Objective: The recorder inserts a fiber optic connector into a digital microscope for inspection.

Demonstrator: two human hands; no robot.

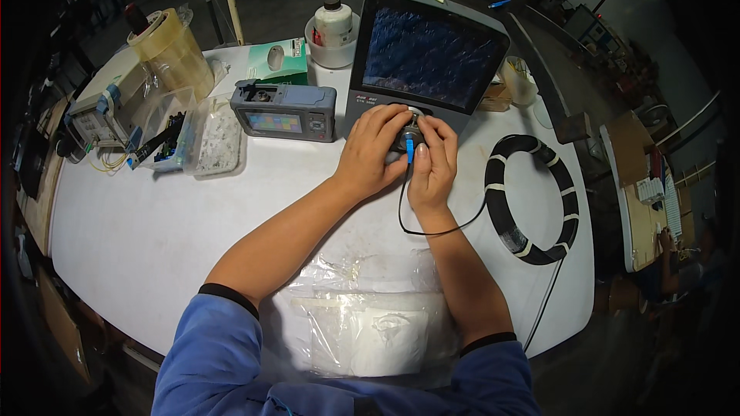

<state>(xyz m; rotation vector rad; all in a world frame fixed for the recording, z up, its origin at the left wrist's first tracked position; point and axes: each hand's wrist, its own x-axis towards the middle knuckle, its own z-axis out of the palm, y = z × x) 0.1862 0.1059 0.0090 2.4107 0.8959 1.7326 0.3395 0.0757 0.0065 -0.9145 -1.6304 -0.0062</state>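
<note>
A grey desktop instrument with a large dark screen (420,54) stands at the back of the table. At the round metal fitting on its base, a blue fibre-optic connector (410,148) on a thin black cable points into the fitting. My right hand (433,166) pinches this connector between thumb and fingers. From the other side, my left hand (371,152) curls round the fitting, its fingertips against it. How far the connector sits inside is hidden by my fingers. The cable loops under my right forearm toward a black cable coil (496,204), bound with pale ties, on the right.
Left of my hands stand a grey handheld tester (285,112) with a lit screen, a green-and-white box (279,60), a clear plastic bin (185,127) and tape rolls (171,50). A bottle in a white tub (333,55) stands behind. Clear plastic bags (370,331) lie near me.
</note>
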